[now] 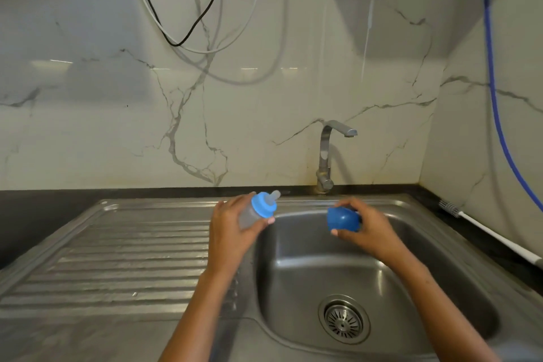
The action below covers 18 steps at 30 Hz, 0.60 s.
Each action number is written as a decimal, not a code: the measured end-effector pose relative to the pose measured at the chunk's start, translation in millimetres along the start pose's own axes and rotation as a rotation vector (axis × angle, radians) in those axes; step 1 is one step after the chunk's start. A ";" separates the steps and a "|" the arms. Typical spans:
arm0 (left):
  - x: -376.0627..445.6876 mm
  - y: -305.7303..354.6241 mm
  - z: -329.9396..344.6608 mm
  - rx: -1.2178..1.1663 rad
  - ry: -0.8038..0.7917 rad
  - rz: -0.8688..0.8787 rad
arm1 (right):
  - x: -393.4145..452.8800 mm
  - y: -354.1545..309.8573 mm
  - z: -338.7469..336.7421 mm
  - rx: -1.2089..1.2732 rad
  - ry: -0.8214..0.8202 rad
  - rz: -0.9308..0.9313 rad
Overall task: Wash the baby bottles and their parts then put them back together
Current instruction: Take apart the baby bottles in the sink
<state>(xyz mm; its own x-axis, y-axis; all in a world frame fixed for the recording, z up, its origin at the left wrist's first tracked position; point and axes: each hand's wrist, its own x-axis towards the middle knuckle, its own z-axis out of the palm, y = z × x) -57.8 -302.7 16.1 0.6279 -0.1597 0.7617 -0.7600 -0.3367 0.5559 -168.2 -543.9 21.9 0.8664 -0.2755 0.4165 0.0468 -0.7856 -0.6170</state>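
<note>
Here, a small clear baby bottle (248, 214) is held in the left hand (232, 232) above the back left rim of the sink basin (293, 258), tilted so that its top points up and to the right. A light blue collar (263, 204) is seated on the bottle's neck, and a translucent teat (273, 196) stands out of it. The bottle's body is wrapped by the left fingers (269, 220), with the thumb laid along its lower side. A dark blue cap (343, 219) is gripped by the right hand (368, 229) over the back of the basin, well apart from the bottle, at about the same height. The cap is pinched between the right fingers (346, 203), curled over its top, and the thumb below it; its rounded side is turned toward the camera.

The basin is of stainless steel, and a round drain strainer (343, 321) is set in its floor. A ribbed draining board (117, 261) is joined to the basin on the left. A steel tap (329, 153) is mounted behind the basin, its spout turned to the right. A bottle brush (484, 229) with a white handle is laid on the dark bench (44, 214) to the right of the sink, bristles toward the wall. Black and white cables (202, 15) are hung on the marble wall (88, 126), and a blue hose (496, 97) is run down the right-hand wall.
</note>
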 end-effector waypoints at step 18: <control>-16.1 6.0 21.4 0.226 -0.268 0.135 | 22.7 14.4 148.4 -0.588 -0.990 0.444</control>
<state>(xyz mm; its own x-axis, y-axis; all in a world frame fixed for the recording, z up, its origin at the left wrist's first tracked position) -68.8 -322.0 0.0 0.5692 -0.4436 0.6923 -0.8013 -0.4879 0.3462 -74.0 -479.3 -76.6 0.7651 -0.2444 -0.5957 -0.3562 -0.9314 -0.0754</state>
